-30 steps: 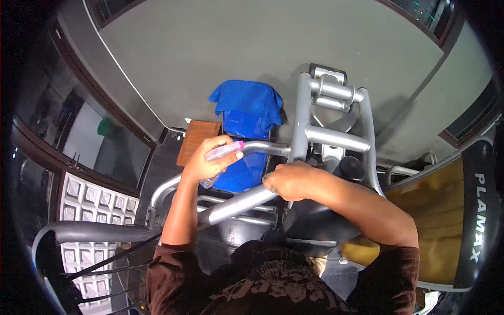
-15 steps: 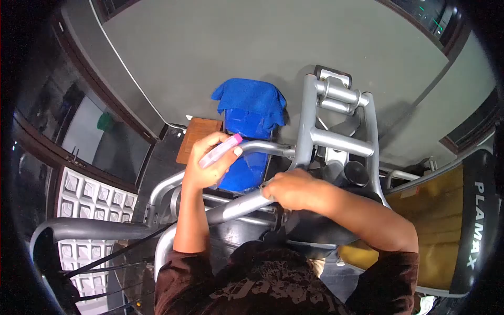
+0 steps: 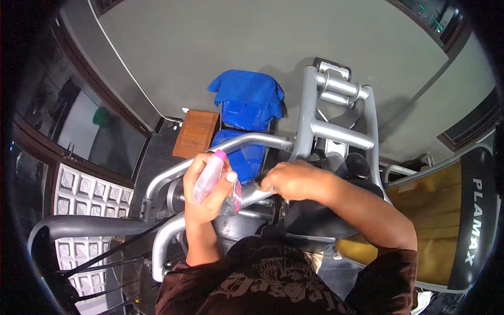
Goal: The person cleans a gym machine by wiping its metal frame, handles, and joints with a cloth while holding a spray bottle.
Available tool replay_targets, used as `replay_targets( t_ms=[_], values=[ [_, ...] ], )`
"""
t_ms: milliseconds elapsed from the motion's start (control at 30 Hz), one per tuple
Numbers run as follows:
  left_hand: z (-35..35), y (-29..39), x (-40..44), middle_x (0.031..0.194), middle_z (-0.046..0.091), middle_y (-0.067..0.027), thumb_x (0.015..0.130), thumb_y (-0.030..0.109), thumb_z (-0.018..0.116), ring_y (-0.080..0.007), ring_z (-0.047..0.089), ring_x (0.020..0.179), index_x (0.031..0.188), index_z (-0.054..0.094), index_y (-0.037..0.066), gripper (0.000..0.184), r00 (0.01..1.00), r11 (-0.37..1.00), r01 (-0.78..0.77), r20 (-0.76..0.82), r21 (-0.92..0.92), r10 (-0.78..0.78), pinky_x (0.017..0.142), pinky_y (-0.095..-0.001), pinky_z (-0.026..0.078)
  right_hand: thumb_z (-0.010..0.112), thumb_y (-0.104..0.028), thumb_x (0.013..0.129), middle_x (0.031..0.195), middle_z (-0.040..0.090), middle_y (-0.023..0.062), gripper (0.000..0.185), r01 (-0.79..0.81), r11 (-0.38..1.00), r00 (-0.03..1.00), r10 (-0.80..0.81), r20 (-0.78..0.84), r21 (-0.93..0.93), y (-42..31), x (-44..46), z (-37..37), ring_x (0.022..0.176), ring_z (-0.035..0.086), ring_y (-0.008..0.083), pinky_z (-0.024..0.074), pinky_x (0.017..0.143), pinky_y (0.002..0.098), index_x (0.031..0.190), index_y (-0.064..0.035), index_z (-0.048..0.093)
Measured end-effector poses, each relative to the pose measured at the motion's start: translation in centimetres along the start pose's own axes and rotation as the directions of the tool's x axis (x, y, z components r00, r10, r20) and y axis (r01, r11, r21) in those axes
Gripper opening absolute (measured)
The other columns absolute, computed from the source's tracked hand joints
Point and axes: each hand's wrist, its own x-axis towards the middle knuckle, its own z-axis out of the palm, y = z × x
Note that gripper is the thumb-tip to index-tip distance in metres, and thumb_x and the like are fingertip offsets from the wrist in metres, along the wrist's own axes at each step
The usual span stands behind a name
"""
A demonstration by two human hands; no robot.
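My left hand (image 3: 203,197) is wrapped round a translucent plastic bottle (image 3: 208,181) with a pink top. Part of a pink label shows beyond the thumb. The bottle is tilted above a silver metal tube (image 3: 252,198) of an exercise machine. At the upper right end of this tube is my right hand (image 3: 294,181), its fingers curled in against the metal. A small dark bit shows at the fingertips, and I cannot make out what they hold.
A blue towel (image 3: 247,89) drapes over a blue chair (image 3: 244,152). Beside it leans a brown wooden board (image 3: 197,134). The machine's grey frame (image 3: 344,136) rises on the right, near a PLAMAX panel (image 3: 472,231). White patterned blocks (image 3: 86,205) line the left.
My left hand has lowered slightly and turned the bottle more upright, bringing its pink label into view. My right hand has shifted slightly upward, with its fingers still curled at the tube.
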Motion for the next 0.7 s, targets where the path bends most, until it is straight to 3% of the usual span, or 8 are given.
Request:
replay_targets(
  t_ms=[67, 133, 200, 333, 400, 533, 600, 700],
  values=[
    [-0.1, 0.0, 0.0, 0.086, 0.06, -0.005, 0.088, 0.004, 0.075, -0.0081, 0.056, 0.064, 0.103, 0.057, 0.001, 0.024, 1.0, 1.0, 0.0, -0.011, -0.015, -0.001, 0.057, -0.0244, 0.046, 0.064, -0.007, 0.082, 0.099, 0.073, 0.0147, 0.021, -0.046, 0.999, 0.995, 0.046, -0.086, 0.002, 1.6, -0.6, -0.8, 0.1, 0.07, 0.0366, 0.0557, 0.084, 0.0491, 0.099, -0.0147, 0.074],
    [-0.3, 0.0, 0.1, 0.086, 0.06, -0.0047, 0.088, 0.004, 0.075, -0.0078, 0.056, 0.065, 0.102, 0.057, 0.001, 0.023, 1.0, 1.0, -0.003, -0.007, -0.014, 0.003, 0.057, -0.0241, 0.046, 0.062, -0.003, 0.083, 0.098, 0.073, 0.0153, 0.022, -0.324, 0.926, 0.945, 0.326, -0.02, -0.193, 1.4, -0.7, -3.1, 0.1, 0.071, 0.0351, 0.0567, 0.087, 0.0482, 0.098, -0.0127, 0.075],
    [-0.7, -0.3, 0.1, 0.086, 0.06, -0.0046, 0.088, 0.003, 0.074, -0.0076, 0.056, 0.065, 0.102, 0.058, 0.001, 0.022, 1.0, 1.0, -0.007, 0.012, 0.004, 0.007, 0.057, -0.0239, 0.046, 0.062, -0.001, 0.081, 0.096, 0.073, 0.0165, 0.021, -0.415, 0.896, 0.908, 0.398, -0.129, -0.158, 3.0, -1.0, -2.9, 0.097, 0.072, 0.0363, 0.0574, 0.085, 0.0492, 0.095, -0.0105, 0.075],
    [-0.6, -0.4, 0.0, 0.087, 0.061, -0.0046, 0.088, 0.005, 0.075, -0.0077, 0.057, 0.066, 0.102, 0.058, 0.001, 0.022, 1.0, 1.0, -0.009, 0.016, -0.019, 0.01, 0.057, -0.0237, 0.046, 0.064, -0.002, 0.079, 0.097, 0.072, 0.016, 0.025, -0.231, 0.969, 0.968, 0.238, 0.078, -0.092, 0.8, -0.6, -2.2, 0.1, 0.07, 0.0391, 0.0557, 0.083, 0.0494, 0.099, -0.0121, 0.074],
    [-0.5, -0.5, 0.0, 0.087, 0.061, -0.0047, 0.088, 0.005, 0.076, -0.0078, 0.057, 0.066, 0.101, 0.058, 0.001, 0.023, 1.0, 1.0, -0.001, 0.028, -0.03, 0.002, 0.058, -0.0236, 0.046, 0.065, -0.002, 0.078, 0.098, 0.072, 0.016, 0.026, -0.15, 0.989, 0.985, 0.151, 0.084, -0.014, -0.5, 0.4, -0.3, 0.103, 0.069, 0.0382, 0.055, 0.085, 0.0491, 0.1, -0.0128, 0.074],
    [-0.4, -0.9, -0.1, 0.087, 0.062, -0.0049, 0.088, 0.006, 0.077, -0.0079, 0.057, 0.066, 0.101, 0.058, 0.001, 0.024, 1.0, 1.0, -0.013, 0.013, -0.011, 0.013, 0.058, -0.0235, 0.046, 0.059, -0.006, 0.085, 0.105, 0.072, 0.013, 0.03, -0.063, 0.996, 0.997, 0.066, 0.043, -0.066, 1.3, 0.0, -1.5, 0.101, 0.069, 0.0378, 0.0567, 0.084, 0.0502, 0.112, -0.0146, 0.07],
    [-0.3, -0.7, -0.2, 0.087, 0.062, -0.0049, 0.088, 0.006, 0.077, -0.0081, 0.057, 0.067, 0.102, 0.058, 0.001, 0.024, 1.0, 1.0, -0.015, 0.013, -0.015, 0.015, 0.058, -0.0236, 0.047, 0.061, -0.005, 0.084, 0.104, 0.073, 0.0132, 0.028, -0.303, 0.923, 0.953, 0.295, -0.069, -0.237, 2.4, -0.4, -2.2, 0.1, 0.07, 0.037, 0.0575, 0.082, 0.0508, 0.11, -0.0125, 0.07],
    [-0.5, -0.6, -0.1, 0.087, 0.062, -0.0054, 0.088, 0.008, 0.077, -0.0088, 0.057, 0.065, 0.102, 0.058, 0.001, 0.025, 1.0, 0.999, -0.029, 0.011, -0.016, 0.029, 0.057, -0.0242, 0.047, 0.061, -0.005, 0.083, 0.102, 0.072, 0.0136, 0.026, -0.459, 0.827, 0.887, 0.446, -0.118, -0.325, 3.5, -0.5, -2.1, 0.098, 0.071, 0.0368, 0.058, 0.08, 0.0515, 0.107, -0.0119, 0.069]
  ],
)
